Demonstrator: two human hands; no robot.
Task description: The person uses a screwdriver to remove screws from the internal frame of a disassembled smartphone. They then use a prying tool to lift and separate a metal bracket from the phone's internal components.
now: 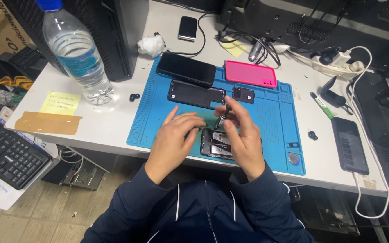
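Observation:
On the blue work mat (pixel 266 121) lies an opened phone (pixel 217 145) with its back off, at the mat's near edge. My right hand (pixel 244 141) grips a small dark screwdriver (pixel 222 115) held upright, tip down on the phone. My left hand (pixel 176 137) rests beside it, fingers touching the phone's left end. Behind my hands lie a black back cover (pixel 196 93), a black phone (pixel 186 69) face down and a small black camera plate (pixel 243 95).
A pink phone case (pixel 250 74) sits at the mat's far side. A water bottle (pixel 75 51) stands left; a keyboard (pixel 5 150) is lower left. Another phone (pixel 349 145) charges at right, near a power strip (pixel 338 60), cables and a marker (pixel 323 105).

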